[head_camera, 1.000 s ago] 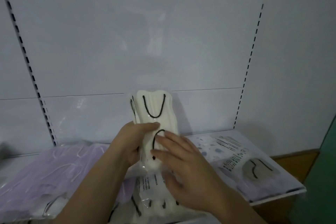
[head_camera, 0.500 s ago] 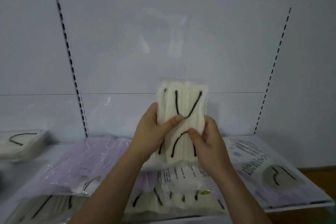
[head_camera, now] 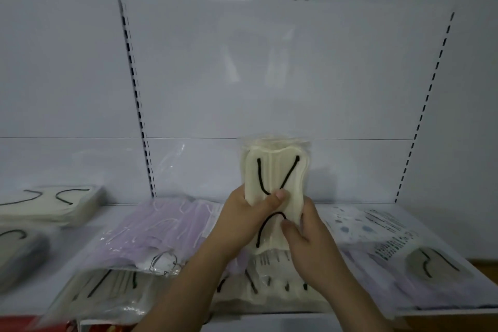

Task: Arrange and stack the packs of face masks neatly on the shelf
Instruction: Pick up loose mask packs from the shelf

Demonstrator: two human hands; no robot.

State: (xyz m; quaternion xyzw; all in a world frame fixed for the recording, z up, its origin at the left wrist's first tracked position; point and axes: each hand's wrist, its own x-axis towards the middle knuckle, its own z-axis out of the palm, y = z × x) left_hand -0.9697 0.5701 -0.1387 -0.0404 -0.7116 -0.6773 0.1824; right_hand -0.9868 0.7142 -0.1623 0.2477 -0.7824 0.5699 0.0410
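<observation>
Hands, left hand (head_camera: pixel 244 217) and right hand (head_camera: pixel 310 234), grip the cream mask pack (head_camera: pixel 275 178) upright at mid-frame; square its edges, then lay it flat on the shelf (head_camera: pixel 107 213).

I see a cream clear-wrapped pack of face masks (head_camera: pixel 272 183) with black ear loops, and a lilac plastic-wrapped pack (head_camera: pixel 161 229) with pale loops lying on the white metal shelf (head_camera: pixel 80 245). To the right I make out a white printed flat pack (head_camera: pixel 377 232) with blue-grey dots and dark text. The white back panel (head_camera: pixel 269 75) carries black slotted strips.
</observation>
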